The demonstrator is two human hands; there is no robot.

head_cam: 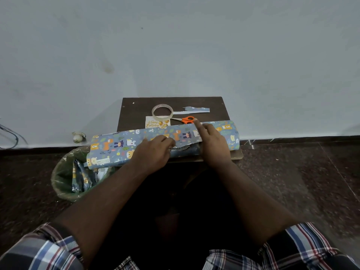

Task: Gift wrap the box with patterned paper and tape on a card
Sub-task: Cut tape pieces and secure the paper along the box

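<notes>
Blue patterned wrapping paper (116, 147) with cartoon animals lies curled across the near edge of a small dark table (136, 114), overhanging it on the left. Under the paper's folded flap a sliver of the box (183, 148) shows, mostly hidden. My left hand (153, 152) presses the flap's edge with fingers bunched on the paper. My right hand (212, 141) lies flat on the paper, forefinger stretched up along the fold. Behind the paper lie a "Happy Birthday" card (155, 123), a roll of clear tape (162, 112) and orange-handled scissors (185, 119).
A cut strip of the same paper (196, 110) lies at the table's back right. A green-lined waste bin (66, 176) with paper scraps stands on the dark floor left of the table. A pale wall rises right behind the table.
</notes>
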